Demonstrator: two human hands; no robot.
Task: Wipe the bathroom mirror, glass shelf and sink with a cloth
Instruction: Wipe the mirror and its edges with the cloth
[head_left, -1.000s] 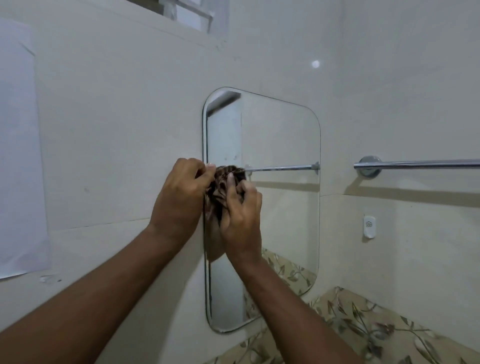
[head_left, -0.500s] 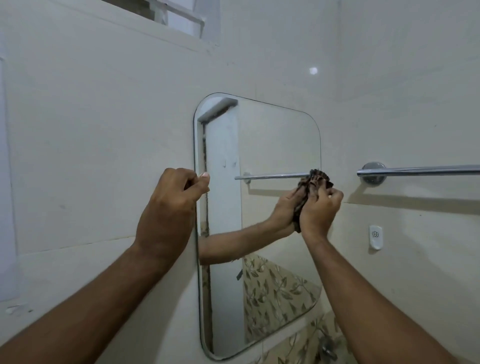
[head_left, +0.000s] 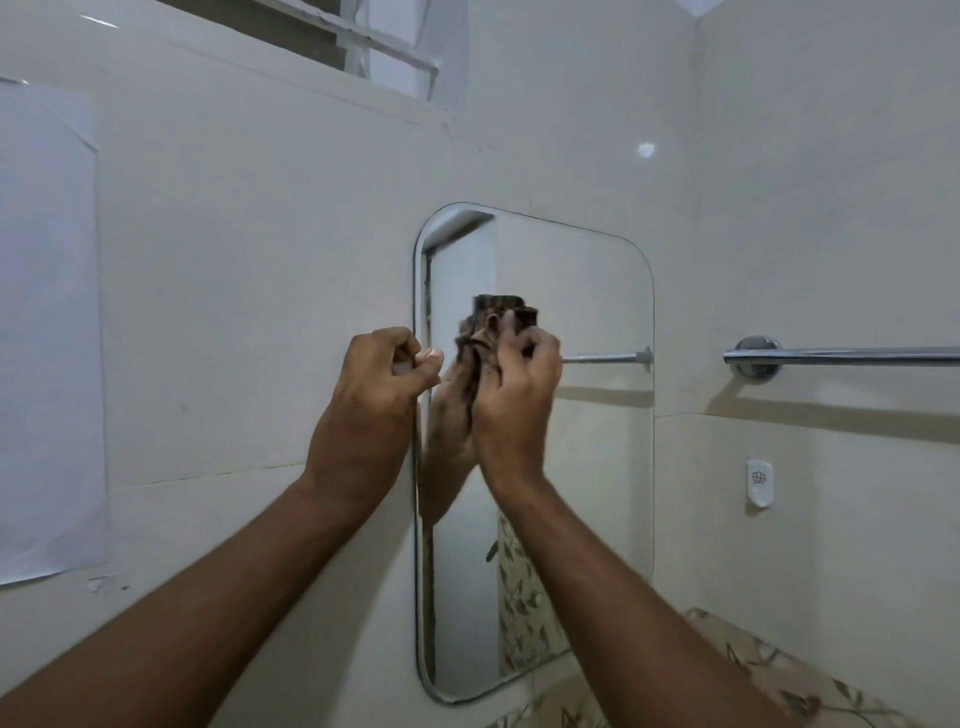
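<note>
Cloth: a dark, patterned fabric, bunched into a wad and pressed against the mirror in the left part of the glass, at mid-height. The right hand grips it with fingers curled round the bundle; the upper end of the wad protrudes above the knuckles. The left hand is curled at the mirror's left edge, thumb forward near the rim. It appears to brace there; whether it pinches anything cannot be determined from this view.

Handling, as judged: the cloth is soft and light and conforms to whatever it is pressed on. A bunched grip gives firm pressure over a small patch. A flatter fold would cover more glass per stroke. The mirror is stiff, smooth and breakable. It looks frameless, with rounded corners and an exposed edge. Pressure should be flat against the face, not levered against the rim.

Edges and room:
- The mirror sits flush on a pale tiled wall, so strokes may overrun its left and top edges without obstruction.
- To the right, a chrome towel rail projects from the adjoining wall. A small white wall fitting sits below it. Both are well apart from the hand now, but they limit wide sweeps to that side.
- A window ledge runs above, clear of the glass.
- A sheet of paper is fixed to the wall far left.
- A leaf-patterned surface lies below right.

Neither the glass shelf nor the sink is visible.
</note>
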